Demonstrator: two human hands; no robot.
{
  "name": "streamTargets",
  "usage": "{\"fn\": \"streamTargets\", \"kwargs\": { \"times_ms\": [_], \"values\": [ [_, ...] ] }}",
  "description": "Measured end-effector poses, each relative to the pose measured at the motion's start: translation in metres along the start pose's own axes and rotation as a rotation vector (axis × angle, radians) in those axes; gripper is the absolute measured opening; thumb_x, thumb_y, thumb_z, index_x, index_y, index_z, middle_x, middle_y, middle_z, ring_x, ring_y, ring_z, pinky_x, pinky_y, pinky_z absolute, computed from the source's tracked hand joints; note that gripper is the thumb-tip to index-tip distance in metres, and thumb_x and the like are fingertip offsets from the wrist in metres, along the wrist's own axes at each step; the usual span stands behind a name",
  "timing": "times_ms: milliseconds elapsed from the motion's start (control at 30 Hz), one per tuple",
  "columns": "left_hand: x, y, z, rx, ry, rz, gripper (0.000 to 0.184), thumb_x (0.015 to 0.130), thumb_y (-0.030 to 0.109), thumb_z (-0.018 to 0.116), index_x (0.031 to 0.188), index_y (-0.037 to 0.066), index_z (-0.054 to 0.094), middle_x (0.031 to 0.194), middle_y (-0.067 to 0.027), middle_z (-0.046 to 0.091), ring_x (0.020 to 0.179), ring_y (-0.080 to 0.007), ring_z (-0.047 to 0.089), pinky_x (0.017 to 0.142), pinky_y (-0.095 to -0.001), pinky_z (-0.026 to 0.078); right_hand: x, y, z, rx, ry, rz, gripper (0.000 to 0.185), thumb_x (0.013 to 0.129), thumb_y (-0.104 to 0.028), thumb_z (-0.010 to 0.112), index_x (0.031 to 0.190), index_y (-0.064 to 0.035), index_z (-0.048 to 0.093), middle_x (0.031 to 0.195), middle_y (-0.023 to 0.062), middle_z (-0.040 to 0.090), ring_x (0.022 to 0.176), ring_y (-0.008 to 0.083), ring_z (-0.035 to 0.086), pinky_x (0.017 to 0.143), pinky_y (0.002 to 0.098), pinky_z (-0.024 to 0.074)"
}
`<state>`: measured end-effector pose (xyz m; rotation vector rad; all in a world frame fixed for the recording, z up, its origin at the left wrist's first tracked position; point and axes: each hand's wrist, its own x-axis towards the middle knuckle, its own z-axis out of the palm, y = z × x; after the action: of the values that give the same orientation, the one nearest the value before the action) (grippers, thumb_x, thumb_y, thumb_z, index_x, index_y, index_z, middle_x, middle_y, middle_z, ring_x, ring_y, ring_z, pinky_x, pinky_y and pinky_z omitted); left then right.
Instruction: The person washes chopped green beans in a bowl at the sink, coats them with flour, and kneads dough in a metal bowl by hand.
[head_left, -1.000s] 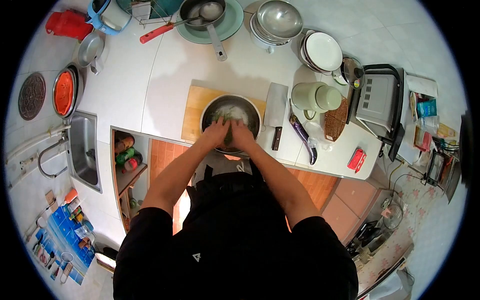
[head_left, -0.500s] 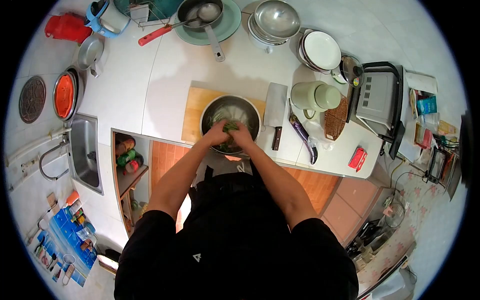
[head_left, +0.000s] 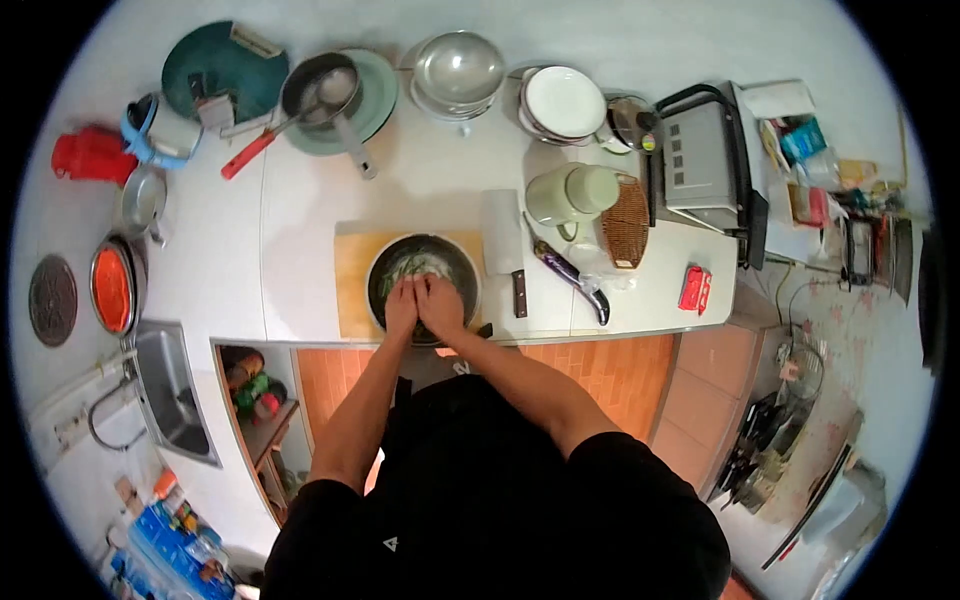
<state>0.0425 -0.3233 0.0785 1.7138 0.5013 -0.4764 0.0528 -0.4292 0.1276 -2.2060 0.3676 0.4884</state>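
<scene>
A round metal pot (head_left: 471, 268) with a dark inside and a black stub of a handle stands on the wooden cutting board (head_left: 352, 290). Pale liquid and stringy green vegetables (head_left: 412, 262) lie in it. My left hand (head_left: 402, 305) and my right hand (head_left: 438, 303) are side by side inside the pot, touching, backs upward. Their fingers are curled down and pressed together around greens, mostly hidden from view. Right of the board lies a cleaver (head_left: 503, 235) with a dark handle, and beyond it an eggplant (head_left: 572, 270).
A green jug (head_left: 560, 195) and wicker basket (head_left: 626, 222) stand at the right, near a toaster oven (head_left: 702, 160). A red packet (head_left: 695, 288) lies near the counter's right end. Pans (head_left: 320, 85), bowls (head_left: 460, 68) and plates (head_left: 566, 100) line the back. The sink (head_left: 172, 385) is at left.
The view has shifted, so the counter sits lower and further left. My hands have come together side by side, backs up; the greens that showed between them are now mostly covered.
</scene>
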Motion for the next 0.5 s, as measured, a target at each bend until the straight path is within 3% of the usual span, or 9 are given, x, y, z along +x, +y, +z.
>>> {"fn": "streamTargets", "kwargs": {
  "times_ms": [67,133,167,267,500],
  "values": [
    [0.002,-0.011,0.003,0.022,0.043,0.029,0.05,0.102,0.037,0.044,0.123,-0.006,0.058,0.121,-0.0251,0.062,0.113,-0.0368,0.059,0.096,-0.0385,0.043,-0.006,-0.011,-0.007,-0.024,0.055,-0.004,0.047,0.099,-0.038,0.043,0.096,0.0024,0.065,0.093,0.0255,0.065,0.083,0.0422,0.063,0.076,0.05,0.0515],
    [0.0,-0.011,0.003,-0.158,0.074,-0.004,0.04,0.103,0.035,0.045,0.106,0.0,0.065,0.091,-0.0092,0.065,0.082,-0.0201,0.058,0.074,-0.0353,0.045,-0.009,-0.014,-0.007,-0.047,0.094,-0.01,0.047,0.098,-0.038,0.043,0.096,0.0025,0.065,0.093,0.0255,0.065,0.083,0.0418,0.064,0.075,0.05,0.052],
    [0.0,-0.012,0.003,-0.128,0.084,0.018,0.037,0.103,0.031,0.047,0.1,-0.001,0.065,0.086,-0.0075,0.062,0.078,-0.0168,0.054,0.071,-0.0322,0.045,-0.01,-0.016,-0.006,-0.031,0.092,0.01,0.046,0.098,-0.038,0.044,0.097,0.0021,0.066,0.093,0.0247,0.066,0.083,0.0425,0.064,0.075,0.05,0.0516],
    [-0.02,0.022,0.003,-0.219,0.098,0.002,0.035,0.102,0.029,0.048,0.096,-0.002,0.064,0.085,-0.0068,0.062,0.077,-0.0159,0.054,0.07,-0.0314,0.045,-0.011,-0.012,-0.002,-0.005,0.116,0.003,0.044,0.097,-0.037,0.045,0.098,0.0011,0.066,0.093,0.0237,0.066,0.084,0.0426,0.063,0.076,0.0495,0.0511],
    [-0.019,0.011,0.002,-0.164,0.158,0.092,0.031,0.101,0.024,0.05,0.099,-0.003,0.065,0.084,-0.0064,0.062,0.077,-0.0139,0.053,0.07,-0.0301,0.045,-0.014,-0.014,-0.004,0.047,0.121,-0.014,0.041,0.098,-0.034,0.044,0.097,0.0008,0.066,0.091,0.0231,0.066,0.085,0.0411,0.063,0.077,0.0501,0.0501]
  ]
}}
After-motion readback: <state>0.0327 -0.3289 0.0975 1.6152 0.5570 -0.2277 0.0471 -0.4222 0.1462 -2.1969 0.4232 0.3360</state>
